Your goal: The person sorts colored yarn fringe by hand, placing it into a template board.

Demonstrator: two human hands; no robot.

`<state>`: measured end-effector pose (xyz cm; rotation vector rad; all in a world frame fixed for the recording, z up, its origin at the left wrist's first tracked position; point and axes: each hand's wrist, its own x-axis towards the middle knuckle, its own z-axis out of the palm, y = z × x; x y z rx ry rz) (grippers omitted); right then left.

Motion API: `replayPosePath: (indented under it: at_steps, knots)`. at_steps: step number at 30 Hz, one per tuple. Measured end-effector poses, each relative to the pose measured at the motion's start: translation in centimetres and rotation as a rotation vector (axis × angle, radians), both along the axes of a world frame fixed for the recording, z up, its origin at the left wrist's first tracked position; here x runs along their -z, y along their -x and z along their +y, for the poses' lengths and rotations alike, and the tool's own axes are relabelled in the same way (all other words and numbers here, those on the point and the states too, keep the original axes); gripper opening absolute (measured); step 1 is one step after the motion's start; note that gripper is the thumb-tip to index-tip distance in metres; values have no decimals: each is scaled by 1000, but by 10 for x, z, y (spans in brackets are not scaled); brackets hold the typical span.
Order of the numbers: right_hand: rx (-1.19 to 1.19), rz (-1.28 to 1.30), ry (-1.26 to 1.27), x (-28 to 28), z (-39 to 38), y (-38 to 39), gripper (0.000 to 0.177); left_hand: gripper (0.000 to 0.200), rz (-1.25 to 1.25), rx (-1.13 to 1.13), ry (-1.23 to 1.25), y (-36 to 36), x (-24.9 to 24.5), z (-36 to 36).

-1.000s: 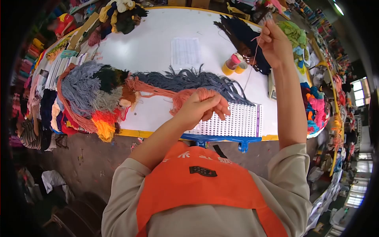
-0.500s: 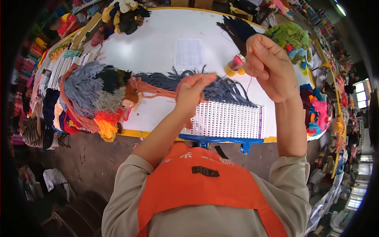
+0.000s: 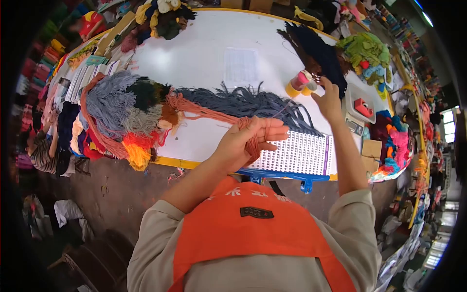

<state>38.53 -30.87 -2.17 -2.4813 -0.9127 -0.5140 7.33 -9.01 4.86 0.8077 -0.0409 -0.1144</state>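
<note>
My left hand [image 3: 236,146] is palm up over the front of the table, with a bundle of salmon-pink yarn [image 3: 252,146] lying across its palm and under the thumb. Its fingers point right. From it the strands run left to the heap of yarn. My right hand [image 3: 330,102] is beside two small yellow-based spools [image 3: 301,82], one topped with pink. Its fingers are apart and slightly bent, and nothing shows in them. Below my left hand lies a white card with rows of holes [image 3: 304,153], held by a blue clip bar [image 3: 287,175]. Dark grey-blue yarn [image 3: 243,103] stretches behind it.
At left lies a large heap of mixed yarn [image 3: 109,104]. A sheet in a clear sleeve [image 3: 242,65] rests mid-table. Navy yarn [image 3: 316,51], green yarn [image 3: 365,51] and a clear tray with a red object [image 3: 360,104] are at right. A person in stripes [image 3: 43,151] is at far left.
My right hand has come down from its raised position to beside the spools, and its fingers have spread. My left hand has turned palm up, showing the salmon yarn across it.
</note>
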Motion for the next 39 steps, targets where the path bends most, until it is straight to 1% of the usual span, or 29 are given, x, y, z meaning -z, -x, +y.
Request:
replayPosePath:
  at_steps: [1, 2, 3, 5, 6, 7, 8, 9, 10, 11, 12, 13, 14, 15, 16, 17, 19, 20, 21, 23, 24, 26, 27, 29, 33, 35, 39]
  knots:
    - [11, 34, -56, -41, 17, 60, 39, 57, 7, -42, 47, -1, -1, -3]
    - [54, 289, -162, -60, 26, 91, 31, 61, 15, -82, 95, -1, -2, -4]
    - [101, 545, -268, -72, 31, 116, 22, 63, 2, -60, 125, -3, 3, -3]
    - [-98, 883, -559, -79, 38, 166, 7, 63, 8, -79, 157, -5, 8, -6]
    - [-233, 954, -637, -74, 41, 184, 8, 63, 12, -98, 192, -7, 10, -9]
    - [-341, 891, -634, -71, 46, 197, 9, 63, 14, -89, 191, -8, 14, -10]
    - [-375, 895, -679, -70, 53, 210, 12, 63, -11, -89, 136, -9, 17, -13]
    - [-382, 909, -698, -68, 62, 220, 8, 63, -37, -88, 80, -9, 19, -15]
    - [-390, 921, -717, -67, 67, 227, 5, 63, -35, -77, 80, -9, 18, -17]
    - [-381, 919, -722, -66, 61, 225, 5, 63, -39, -80, 56, -9, 15, -18]
    - [-363, 1180, -857, -64, 55, 221, 5, 64, -45, -87, 31, -8, 13, -18]
    - [-342, 1443, -989, -66, 54, 218, 8, 64, -45, -85, 28, -9, 12, -16]
    - [-296, 1521, -1170, -77, 55, 218, 14, 63, -20, -87, 102, -9, 12, -13]
    - [-309, 1524, -1136, -78, 52, 217, 14, 63, 6, -90, 175, -8, 13, -10]
    - [-324, 1526, -1103, -78, 48, 215, 14, 63, 30, -114, 171, -8, 13, -11]
    - [-314, 1479, -956, -79, 48, 217, 9, 63, 31, -115, 168, -6, 12, -10]
    - [-292, 1362, -745, -86, 59, 236, 4, 61, -4, -30, 7, -4, 12, -10]
    - [-377, 1302, -730, -77, 59, 239, 2, 61, -4, -26, 5, -3, 12, -11]
    - [-376, 1300, -732, -71, 58, 239, 2, 58, -13, -56, -13, -3, 13, -14]
    - [-409, 1199, -752, -65, 57, 239, 3, 52, -31, -119, -49, -3, 13, -17]
    - [-410, 1201, -753, -67, 55, 239, 3, 52, -30, -120, -50, -2, 13, -16]
    - [-281, 1409, -797, -76, 52, 240, 5, 50, 6, -98, 23, 0, 11, -13]
    - [-282, 1409, -797, -77, 50, 239, 5, 50, 6, -98, 22, 1, 9, -13]
    - [-308, 1512, -957, -78, 49, 236, 8, 40, 89, -112, 191, 0, 4, -16]
    - [-310, 1472, -902, -78, 47, 239, 9, 37, 87, -118, 161, 0, 8, -20]
    - [-338, 1483, -906, -74, 44, 239, 10, 33, 51, -196, 7, 0, 8, -23]
    - [-316, 1532, -976, -74, 38, 237, 11, 30, 38, -235, 63, -3, 8, -26]
